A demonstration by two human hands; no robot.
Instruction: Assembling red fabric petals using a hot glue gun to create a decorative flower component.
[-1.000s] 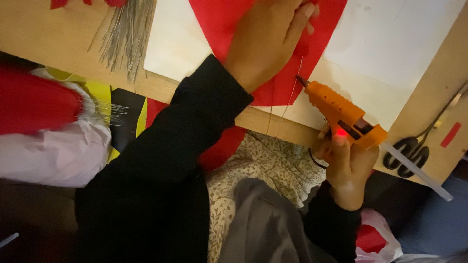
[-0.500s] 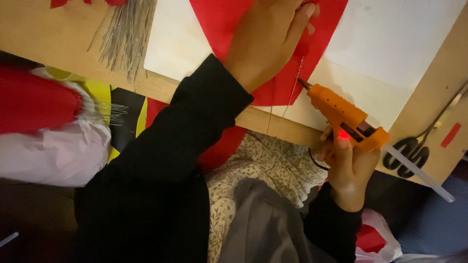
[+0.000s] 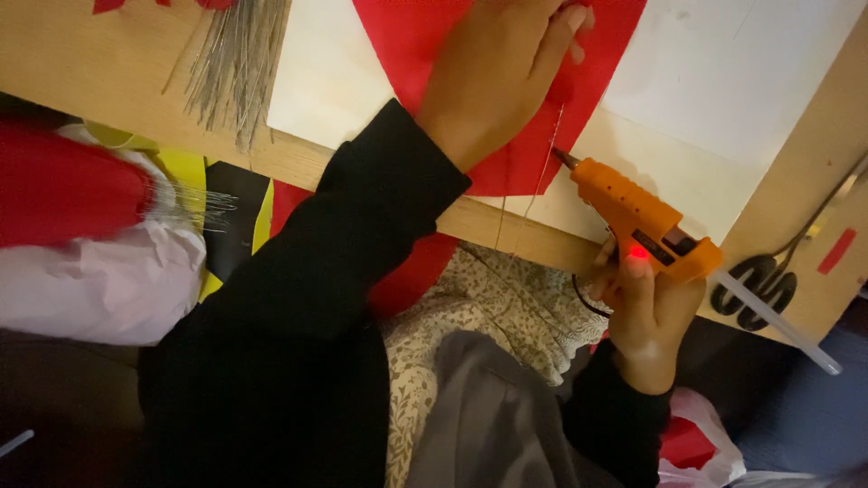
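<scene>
My left hand (image 3: pixel 493 72) lies flat on a red paper sheet (image 3: pixel 425 36) that rests on a white sheet (image 3: pixel 723 81) on the wooden table. A thin wire (image 3: pixel 542 172) runs down the red sheet's lower right edge, just under that hand. My right hand (image 3: pixel 644 312) grips the handle of an orange hot glue gun (image 3: pixel 637 217). A red light glows at its back and a clear glue stick (image 3: pixel 778 321) pokes out behind. The gun's nozzle (image 3: pixel 565 158) points at the wire near the red sheet's edge.
A bundle of thin wires (image 3: pixel 237 63) lies at the table's upper left. Black-handled scissors (image 3: pixel 759 285) rest at the right edge, beside a small red strip (image 3: pixel 836 251). Red and white paper (image 3: pixel 81 235) is piled at the left below the table edge (image 3: pixel 298 163).
The glue gun has stayed almost in place, its nozzle shifting only slightly along the red sheet's edge. My left hand has not moved.
</scene>
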